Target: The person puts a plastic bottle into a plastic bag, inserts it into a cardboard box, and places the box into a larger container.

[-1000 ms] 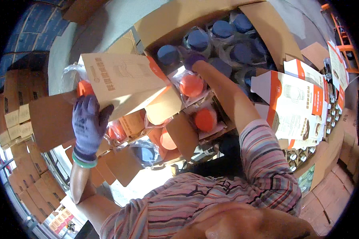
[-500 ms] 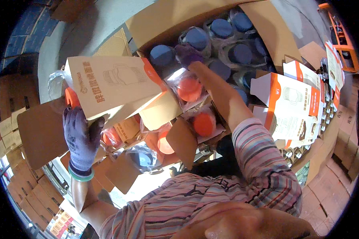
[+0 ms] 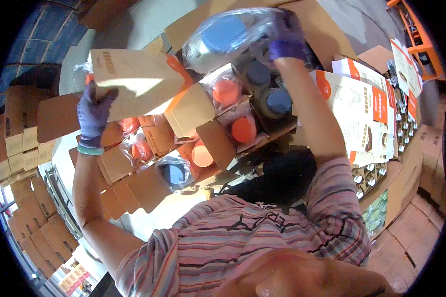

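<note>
Head view: held a beige box with a red stripe (image 3: 134, 81) in the purple-gloved left hand (image 3: 95, 113), with a narrow grip at the box's near left edge and the thumb against its side. Saw an orange lid (image 3: 89, 78) poking out at the left end; could not tell whether the fingers also touched it. Had the right hand (image 3: 287, 37), gloved in purple too, closed on the bunched plastic of a wrapped jar with a blue lid (image 3: 223, 35), held above the far left part of a big open carton (image 3: 327, 27). Saw more blue-lidded jars (image 3: 277, 101) inside the carton. Had jars with orange lids (image 3: 225, 91) in open boxes (image 3: 218, 148) on the near side, and close by a plastic-covered blue lid (image 3: 176, 174). Saw printed white-and-red boxes (image 3: 362, 114) to the right, beside small bottles with white caps (image 3: 369, 175). Had stacked brown boxes (image 3: 39, 227) well apart on the left, blue boxes (image 3: 34, 49) at the upper left and an orange metal frame (image 3: 418, 47) at the upper right.
</note>
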The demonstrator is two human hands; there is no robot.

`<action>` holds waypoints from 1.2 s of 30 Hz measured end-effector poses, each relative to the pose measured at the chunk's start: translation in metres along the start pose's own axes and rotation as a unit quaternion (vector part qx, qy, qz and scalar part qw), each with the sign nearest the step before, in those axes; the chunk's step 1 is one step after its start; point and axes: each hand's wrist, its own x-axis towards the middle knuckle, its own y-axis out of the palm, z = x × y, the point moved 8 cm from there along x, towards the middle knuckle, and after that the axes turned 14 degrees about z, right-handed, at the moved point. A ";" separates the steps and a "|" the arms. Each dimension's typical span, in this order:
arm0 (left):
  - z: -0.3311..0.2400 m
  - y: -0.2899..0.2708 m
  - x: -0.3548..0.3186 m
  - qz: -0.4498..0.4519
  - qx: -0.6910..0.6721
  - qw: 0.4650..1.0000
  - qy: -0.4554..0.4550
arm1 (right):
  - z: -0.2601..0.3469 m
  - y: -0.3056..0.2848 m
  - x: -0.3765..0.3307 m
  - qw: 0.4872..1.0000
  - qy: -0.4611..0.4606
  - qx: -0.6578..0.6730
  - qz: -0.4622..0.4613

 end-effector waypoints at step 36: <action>-0.016 0.428 0.133 0.453 0.435 0.774 0.073 | 0.195 -0.333 -0.396 0.924 -0.123 0.056 -0.357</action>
